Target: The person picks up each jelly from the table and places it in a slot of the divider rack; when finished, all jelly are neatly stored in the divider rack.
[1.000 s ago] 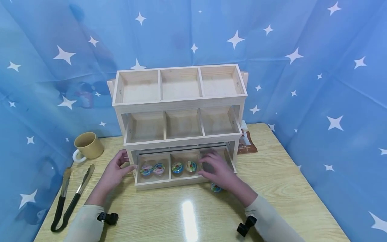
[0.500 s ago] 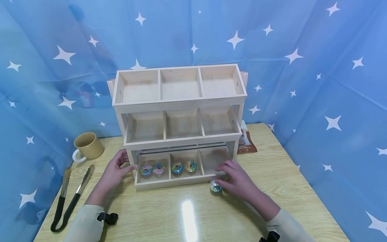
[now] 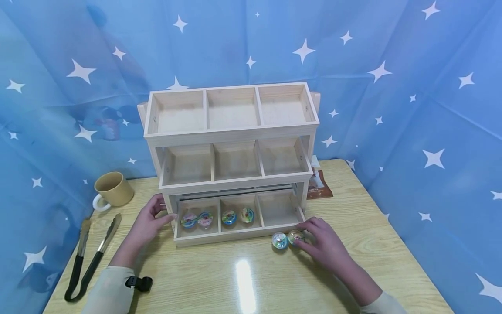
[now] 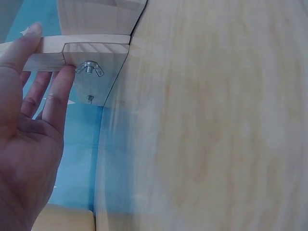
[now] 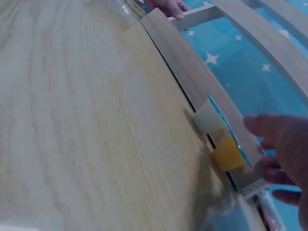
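A three-tier wooden rack [image 3: 231, 129] stands on the table. My left hand [image 3: 150, 220] holds its lower left end, thumb on one side of the wood and fingers on the other in the left wrist view. Two small jelly cups [image 3: 197, 220] lie in the bottom tier's left compartment and two more [image 3: 238, 216] in the middle one. In front of the rack stand a pale jelly cup [image 5: 208, 118] and a yellow jelly cup [image 5: 228, 153], side by side. My right hand [image 3: 325, 244] is at the yellow cup, thumb and fingers spread apart around its lid.
A tan mug [image 3: 115, 189] and black-handled tongs [image 3: 94, 257] are on the table at the left. A brown packet [image 3: 319, 185] lies behind the rack's right side. A blue starry curtain [image 3: 392, 109] hangs behind the table.
My right hand has moved from the bottom right compartment toward the front right. Both jelly cups in front of the rack now show beside it. My left hand stays at the rack's end.
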Demonstrator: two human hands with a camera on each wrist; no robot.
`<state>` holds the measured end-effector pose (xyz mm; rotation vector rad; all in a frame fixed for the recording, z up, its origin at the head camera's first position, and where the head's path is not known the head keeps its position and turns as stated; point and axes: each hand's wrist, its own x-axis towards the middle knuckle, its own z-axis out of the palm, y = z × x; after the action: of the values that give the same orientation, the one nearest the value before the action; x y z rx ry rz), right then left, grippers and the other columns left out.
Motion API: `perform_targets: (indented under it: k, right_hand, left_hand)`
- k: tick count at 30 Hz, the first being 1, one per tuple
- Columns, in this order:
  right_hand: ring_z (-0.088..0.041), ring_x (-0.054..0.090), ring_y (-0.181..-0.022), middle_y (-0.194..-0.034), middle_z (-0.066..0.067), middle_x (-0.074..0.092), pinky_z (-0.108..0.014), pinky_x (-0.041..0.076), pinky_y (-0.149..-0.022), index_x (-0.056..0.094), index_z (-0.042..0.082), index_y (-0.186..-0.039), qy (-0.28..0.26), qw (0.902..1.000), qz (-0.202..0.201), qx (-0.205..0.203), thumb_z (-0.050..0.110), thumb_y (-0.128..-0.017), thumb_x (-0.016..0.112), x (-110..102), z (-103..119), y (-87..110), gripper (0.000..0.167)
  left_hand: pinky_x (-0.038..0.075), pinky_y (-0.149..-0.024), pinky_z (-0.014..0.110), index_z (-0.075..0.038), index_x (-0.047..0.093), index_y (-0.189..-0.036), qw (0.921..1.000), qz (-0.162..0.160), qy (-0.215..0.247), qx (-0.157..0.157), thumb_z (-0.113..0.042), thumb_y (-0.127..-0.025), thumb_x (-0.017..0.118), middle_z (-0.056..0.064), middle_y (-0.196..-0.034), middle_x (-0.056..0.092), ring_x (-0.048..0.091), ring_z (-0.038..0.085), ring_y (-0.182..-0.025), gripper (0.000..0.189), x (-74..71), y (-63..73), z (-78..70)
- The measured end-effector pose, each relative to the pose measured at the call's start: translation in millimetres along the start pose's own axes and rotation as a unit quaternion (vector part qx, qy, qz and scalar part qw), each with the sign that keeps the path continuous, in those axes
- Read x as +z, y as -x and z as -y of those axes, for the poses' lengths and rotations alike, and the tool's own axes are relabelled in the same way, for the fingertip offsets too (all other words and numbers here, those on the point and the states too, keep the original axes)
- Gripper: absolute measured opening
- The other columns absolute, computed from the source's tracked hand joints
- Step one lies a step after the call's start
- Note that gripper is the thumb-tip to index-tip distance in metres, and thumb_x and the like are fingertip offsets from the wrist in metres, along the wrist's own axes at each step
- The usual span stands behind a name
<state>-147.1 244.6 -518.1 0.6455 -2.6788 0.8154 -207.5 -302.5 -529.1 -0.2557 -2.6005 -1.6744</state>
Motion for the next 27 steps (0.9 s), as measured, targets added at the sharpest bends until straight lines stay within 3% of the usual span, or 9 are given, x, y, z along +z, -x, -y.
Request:
perform_targets:
  k: [8,15,27]
  right_hand:
    - [-0.018,0.069,-0.103,-0.11,0.005,0.073,-0.048,0.06,-0.087,0.081,0.018,-0.126,0.019,0.9996,0.007,0.019,0.03,-0.087,0.097,0.1,-3.2,6.8,0.043]
    - [-0.015,0.066,-0.095,-0.107,0.007,0.071,-0.04,0.057,-0.079,0.079,0.015,-0.129,0.02,0.9992,0.017,0.029,0.027,-0.086,0.098,3.4,-2.5,9.8,0.048]
    - [-0.01,0.06,-0.086,-0.099,0.01,0.066,-0.034,0.054,-0.074,0.078,0.01,-0.123,0.031,0.9986,0.023,0.037,0.029,-0.085,0.098,8.7,-1.1,7.8,0.048]
  left_hand:
    - [0.051,-0.105,0.04,-0.009,0.049,-0.16,1.0,-0.001,0.0,0.002,-0.014,-0.105,0.079,0.018,-0.139,0.068,0.064,0.014,-0.12,0.063,0.3,-0.8,3.4]
    - [0.052,-0.099,0.025,-0.007,0.049,-0.159,0.9999,0.0,0.007,0.014,-0.012,-0.105,0.079,0.02,-0.139,0.068,0.064,0.014,-0.12,0.062,-0.2,-2.6,3.9]
    - [0.053,-0.099,0.025,-0.007,0.048,-0.16,0.9998,-0.002,0.016,0.011,-0.012,-0.105,0.079,0.02,-0.142,0.066,0.064,0.013,-0.121,0.063,0.1,-2.0,4.1]
